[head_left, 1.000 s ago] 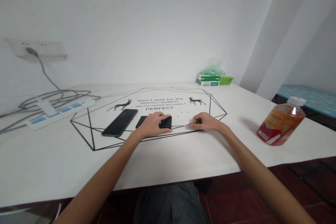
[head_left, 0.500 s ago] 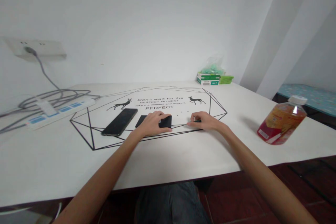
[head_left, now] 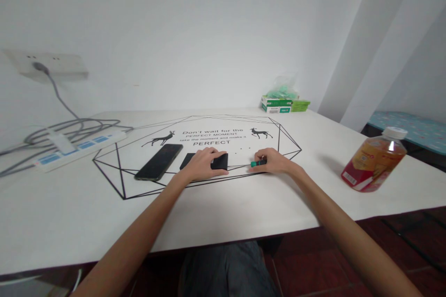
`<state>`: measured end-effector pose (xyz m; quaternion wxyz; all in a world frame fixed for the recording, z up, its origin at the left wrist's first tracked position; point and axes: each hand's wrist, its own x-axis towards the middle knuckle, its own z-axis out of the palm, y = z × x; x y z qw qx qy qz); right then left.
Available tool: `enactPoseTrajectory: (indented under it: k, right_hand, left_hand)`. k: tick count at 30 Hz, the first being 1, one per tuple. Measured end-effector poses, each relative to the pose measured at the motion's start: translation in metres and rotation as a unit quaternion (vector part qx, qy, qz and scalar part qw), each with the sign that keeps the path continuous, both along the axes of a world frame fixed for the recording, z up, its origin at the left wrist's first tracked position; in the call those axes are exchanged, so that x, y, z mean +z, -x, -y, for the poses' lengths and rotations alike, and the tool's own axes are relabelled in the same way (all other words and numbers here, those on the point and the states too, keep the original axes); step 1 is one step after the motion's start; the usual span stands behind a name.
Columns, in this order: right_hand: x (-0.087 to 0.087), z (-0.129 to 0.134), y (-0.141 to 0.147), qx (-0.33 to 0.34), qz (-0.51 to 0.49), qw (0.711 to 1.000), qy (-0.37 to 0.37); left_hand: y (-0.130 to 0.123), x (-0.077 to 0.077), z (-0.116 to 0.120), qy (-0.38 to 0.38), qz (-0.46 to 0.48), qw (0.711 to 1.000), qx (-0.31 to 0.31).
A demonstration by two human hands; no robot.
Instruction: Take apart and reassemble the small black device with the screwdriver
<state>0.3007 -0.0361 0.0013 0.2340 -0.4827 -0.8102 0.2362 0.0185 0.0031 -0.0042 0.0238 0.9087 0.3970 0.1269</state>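
Observation:
My left hand (head_left: 203,165) lies over a flat black case-like object (head_left: 219,162), thumb and fingers gripping its right end. Its exact kind I cannot tell, since the hand covers the middle. To the right, my right hand (head_left: 272,161) pinches a small dark cylinder with a green end (head_left: 258,163), similar in size to a battery. The green end points left, toward the black object, with a gap between them. A black smartphone (head_left: 159,162) lies face up to the left of my left hand.
The white table (head_left: 209,213) bears a printed deer-and-text design. A drink bottle (head_left: 374,160) stands at the right. A power strip (head_left: 81,151) and coiled grey cable (head_left: 69,125) lie at the left. Green-and-white boxes (head_left: 277,104) sit against the wall.
The fingers of my right hand have shifted slightly, and the cylinder's green end now shows beyond them. My left hand and the black object have not moved.

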Motion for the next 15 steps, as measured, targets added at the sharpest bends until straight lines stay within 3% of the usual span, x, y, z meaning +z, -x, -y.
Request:
enactPoseTrajectory:
  k: [15]
  right_hand:
    - [0.0046, 0.0042, 0.0032, 0.012, 0.026, 0.999, 0.021]
  left_hand:
    - [-0.0005, 0.0010, 0.0009, 0.005, -0.004, 1.000, 0.005]
